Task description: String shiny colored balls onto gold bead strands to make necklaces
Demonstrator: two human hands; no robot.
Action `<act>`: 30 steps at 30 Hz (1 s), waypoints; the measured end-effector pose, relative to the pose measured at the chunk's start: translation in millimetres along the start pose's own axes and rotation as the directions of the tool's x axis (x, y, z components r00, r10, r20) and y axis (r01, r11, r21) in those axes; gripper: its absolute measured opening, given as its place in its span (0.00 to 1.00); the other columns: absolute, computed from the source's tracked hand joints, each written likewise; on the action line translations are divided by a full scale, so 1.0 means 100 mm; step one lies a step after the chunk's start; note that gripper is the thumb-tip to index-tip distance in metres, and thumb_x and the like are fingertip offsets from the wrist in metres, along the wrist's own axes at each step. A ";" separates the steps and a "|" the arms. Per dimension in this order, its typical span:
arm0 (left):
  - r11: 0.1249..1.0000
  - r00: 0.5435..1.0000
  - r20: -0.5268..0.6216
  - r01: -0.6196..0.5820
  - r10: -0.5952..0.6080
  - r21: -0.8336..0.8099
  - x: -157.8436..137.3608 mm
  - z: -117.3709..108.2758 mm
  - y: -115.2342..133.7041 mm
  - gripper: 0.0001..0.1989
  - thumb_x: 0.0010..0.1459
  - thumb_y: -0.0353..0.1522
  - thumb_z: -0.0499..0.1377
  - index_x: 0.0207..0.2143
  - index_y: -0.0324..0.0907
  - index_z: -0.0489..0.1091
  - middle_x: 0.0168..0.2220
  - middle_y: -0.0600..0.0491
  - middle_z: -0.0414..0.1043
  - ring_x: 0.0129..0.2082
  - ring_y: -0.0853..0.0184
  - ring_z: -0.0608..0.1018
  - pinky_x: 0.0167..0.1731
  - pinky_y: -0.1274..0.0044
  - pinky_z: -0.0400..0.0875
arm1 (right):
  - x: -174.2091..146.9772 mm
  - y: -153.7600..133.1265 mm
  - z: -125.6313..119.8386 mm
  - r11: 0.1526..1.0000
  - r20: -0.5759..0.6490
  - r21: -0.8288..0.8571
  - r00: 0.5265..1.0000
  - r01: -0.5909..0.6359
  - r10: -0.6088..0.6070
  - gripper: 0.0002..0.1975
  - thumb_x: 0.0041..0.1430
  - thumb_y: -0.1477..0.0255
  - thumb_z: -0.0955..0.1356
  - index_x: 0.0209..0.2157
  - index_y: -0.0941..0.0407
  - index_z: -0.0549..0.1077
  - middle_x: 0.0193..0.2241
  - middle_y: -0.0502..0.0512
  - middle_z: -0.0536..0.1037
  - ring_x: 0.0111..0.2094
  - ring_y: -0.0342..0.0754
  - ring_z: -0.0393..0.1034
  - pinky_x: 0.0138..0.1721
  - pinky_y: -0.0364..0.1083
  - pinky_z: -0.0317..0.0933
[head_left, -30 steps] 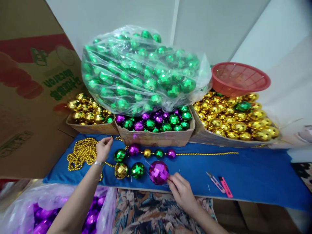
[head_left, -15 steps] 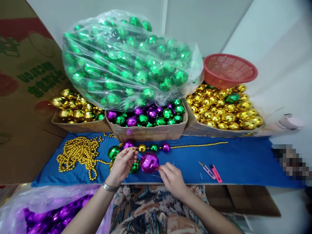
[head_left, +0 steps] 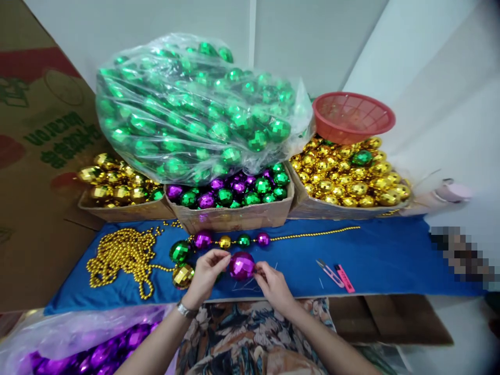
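A large shiny purple faceted ball (head_left: 241, 266) is held just above the blue cloth, between my two hands. The fingertips of my left hand (head_left: 207, 276) pinch at its left end, and those of my right hand (head_left: 274, 287) pinch at its right end. Any thread under the fingertips is too small to make out. Left of my hands lies a strand with a green ball (head_left: 180, 251), a gold ball (head_left: 183, 275) and a smaller purple ball (head_left: 263, 239). Part of another green ball is hidden behind my left hand. Thin clear threads show beneath the held ball.
Gold bead chain (head_left: 121, 260) lies heaped at left. Thread snips (head_left: 330, 273) and a pink cutter (head_left: 345, 278) lie at right. Behind stand cardboard boxes (head_left: 234, 217) of balls, a bag of green balls (head_left: 195, 114) and a red basket (head_left: 353, 117). Purple balls (head_left: 105, 349) fill a bag below.
My left hand has moved right, from a little way off up to the left end of the purple ball. My right hand stays at its right end. The view has shifted slightly.
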State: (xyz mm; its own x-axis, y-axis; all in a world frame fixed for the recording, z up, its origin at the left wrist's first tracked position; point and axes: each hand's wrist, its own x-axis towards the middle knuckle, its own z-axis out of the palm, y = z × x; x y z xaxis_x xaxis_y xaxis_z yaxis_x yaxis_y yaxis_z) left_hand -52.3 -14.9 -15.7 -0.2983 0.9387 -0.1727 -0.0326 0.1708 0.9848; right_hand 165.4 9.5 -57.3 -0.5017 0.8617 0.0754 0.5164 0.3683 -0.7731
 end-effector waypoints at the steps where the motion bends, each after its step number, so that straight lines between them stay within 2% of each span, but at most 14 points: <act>1: 0.999 1.000 0.010 -0.004 0.003 0.042 0.00 0.04 -0.06 0.12 0.49 0.39 0.67 0.31 0.39 0.76 0.28 0.52 0.76 0.24 0.70 0.73 0.25 0.80 0.68 | 0.00 0.07 0.03 0.998 0.025 0.033 0.998 -0.055 0.054 0.08 0.62 0.77 0.62 0.42 0.54 0.68 0.33 0.51 0.78 0.34 0.45 0.75 0.35 0.41 0.65; 4: 0.995 0.999 0.014 -0.036 0.035 0.093 -0.01 0.10 -0.14 0.12 0.49 0.40 0.66 0.28 0.39 0.76 0.34 0.48 0.78 0.32 0.65 0.77 0.33 0.76 0.71 | 0.01 0.24 0.00 0.994 0.071 0.021 0.991 -0.112 0.110 0.10 0.59 0.78 0.63 0.43 0.55 0.69 0.30 0.51 0.79 0.31 0.47 0.76 0.33 0.43 0.67; 7: 0.978 0.988 0.044 -0.155 0.150 0.139 0.00 0.12 0.03 0.09 0.51 0.38 0.66 0.28 0.40 0.76 0.39 0.47 0.78 0.39 0.63 0.77 0.40 0.73 0.71 | 0.05 0.20 -0.16 0.995 0.057 -0.014 0.993 -0.099 0.100 0.10 0.61 0.75 0.63 0.43 0.55 0.71 0.39 0.57 0.79 0.40 0.51 0.75 0.42 0.48 0.67; 9: 0.948 0.961 0.087 -0.274 0.262 0.164 0.02 0.14 0.24 0.06 0.54 0.35 0.64 0.30 0.41 0.76 0.39 0.48 0.77 0.39 0.63 0.78 0.40 0.73 0.72 | 0.13 0.07 -0.26 1.000 0.028 -0.007 0.999 -0.026 0.027 0.12 0.65 0.72 0.61 0.48 0.54 0.70 0.45 0.58 0.76 0.47 0.50 0.72 0.49 0.49 0.64; 11: 0.920 0.930 0.115 -0.364 0.349 0.149 0.03 0.20 0.46 0.04 0.55 0.34 0.63 0.32 0.42 0.76 0.39 0.49 0.77 0.40 0.64 0.78 0.40 0.74 0.73 | 0.23 -0.09 -0.33 0.994 0.006 0.009 0.994 0.107 -0.107 0.14 0.67 0.69 0.60 0.52 0.54 0.69 0.48 0.58 0.75 0.49 0.49 0.70 0.51 0.48 0.63; 14: 0.901 0.903 0.106 -0.425 0.416 0.084 -0.01 0.30 0.64 0.04 0.57 0.32 0.62 0.33 0.41 0.75 0.37 0.49 0.76 0.40 0.63 0.78 0.40 0.73 0.74 | 0.29 -0.21 -0.37 0.960 -0.002 0.026 0.961 0.278 -0.278 0.14 0.69 0.70 0.59 0.47 0.54 0.72 0.41 0.57 0.78 0.41 0.47 0.73 0.44 0.45 0.67; 16: 0.900 0.901 0.102 -0.429 0.421 0.075 -0.05 0.36 0.57 0.06 0.58 0.32 0.60 0.39 0.41 0.73 0.41 0.47 0.76 0.41 0.63 0.78 0.40 0.72 0.75 | 0.28 -0.22 -0.41 0.954 -0.024 0.042 0.955 0.297 -0.296 0.14 0.69 0.70 0.58 0.41 0.55 0.74 0.34 0.56 0.78 0.35 0.47 0.73 0.39 0.44 0.67; 17: 0.894 0.897 0.124 -0.436 0.424 0.101 -0.06 0.39 0.48 0.10 0.59 0.32 0.59 0.44 0.42 0.72 0.44 0.46 0.75 0.42 0.62 0.78 0.42 0.71 0.75 | 0.26 -0.22 -0.43 0.961 -0.047 0.061 0.962 0.271 -0.269 0.14 0.69 0.70 0.58 0.39 0.56 0.74 0.32 0.55 0.78 0.32 0.46 0.73 0.37 0.44 0.67; 19: 0.846 0.865 0.252 -0.487 0.433 0.218 -0.10 0.45 0.23 0.20 0.59 0.31 0.58 0.55 0.43 0.65 0.52 0.43 0.70 0.50 0.60 0.75 0.48 0.66 0.72 | 0.22 -0.23 -0.49 0.975 -0.088 0.136 0.982 0.175 -0.164 0.13 0.69 0.69 0.59 0.38 0.56 0.73 0.30 0.53 0.77 0.28 0.44 0.72 0.33 0.42 0.66; 22: 0.668 0.750 0.528 -0.631 0.398 0.395 -0.12 0.58 -0.16 0.30 0.56 0.34 0.60 0.60 0.41 0.58 0.59 0.40 0.62 0.61 0.53 0.64 0.58 0.58 0.61 | 0.16 -0.34 -0.56 0.947 -0.065 0.318 0.997 0.052 -0.032 0.13 0.68 0.66 0.60 0.34 0.56 0.71 0.25 0.50 0.75 0.23 0.41 0.70 0.28 0.40 0.65; 24: 0.550 0.709 0.634 -0.677 0.309 0.489 -0.12 0.68 -0.33 0.32 0.54 0.37 0.61 0.60 0.40 0.59 0.61 0.39 0.59 0.63 0.48 0.58 0.60 0.52 0.56 | 0.14 -0.44 -0.62 0.895 -0.034 0.446 0.999 0.005 0.012 0.14 0.67 0.64 0.61 0.33 0.56 0.71 0.24 0.49 0.74 0.22 0.41 0.70 0.27 0.40 0.65; 27: 0.417 0.711 0.684 -0.677 0.162 0.606 -0.09 0.78 -0.39 0.27 0.55 0.37 0.60 0.57 0.43 0.63 0.60 0.42 0.61 0.61 0.46 0.60 0.57 0.51 0.57 | 0.13 -0.53 -0.83 0.783 -0.106 0.621 0.987 -0.032 0.125 0.13 0.66 0.61 0.63 0.35 0.56 0.71 0.22 0.48 0.73 0.23 0.43 0.72 0.27 0.41 0.68; 29: 0.364 0.718 0.686 -0.673 0.116 0.643 -0.06 0.76 -0.35 0.23 0.56 0.34 0.59 0.55 0.43 0.64 0.57 0.44 0.64 0.58 0.50 0.64 0.55 0.56 0.62 | 0.13 -0.50 -1.07 0.709 -0.246 0.704 0.945 0.021 0.216 0.12 0.63 0.61 0.66 0.36 0.56 0.72 0.21 0.47 0.73 0.24 0.43 0.72 0.27 0.42 0.69; 30: 0.341 0.726 0.679 -0.669 0.109 0.660 -0.05 0.73 -0.33 0.22 0.55 0.33 0.58 0.54 0.42 0.65 0.56 0.44 0.65 0.56 0.51 0.65 0.54 0.59 0.63 | 0.14 -0.46 -1.22 0.682 -0.333 0.727 0.907 0.074 0.257 0.12 0.61 0.61 0.68 0.36 0.56 0.72 0.21 0.47 0.73 0.24 0.43 0.73 0.27 0.42 0.69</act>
State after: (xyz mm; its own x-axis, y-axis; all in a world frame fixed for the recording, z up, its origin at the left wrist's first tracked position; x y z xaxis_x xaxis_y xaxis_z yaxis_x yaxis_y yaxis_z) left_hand 20.0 -3.0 -48.8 0.4277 0.9034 -0.0322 0.8184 -0.3718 0.4382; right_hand 219.3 46.8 56.6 -0.0908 0.9927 0.0796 -0.1895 0.0612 -0.9800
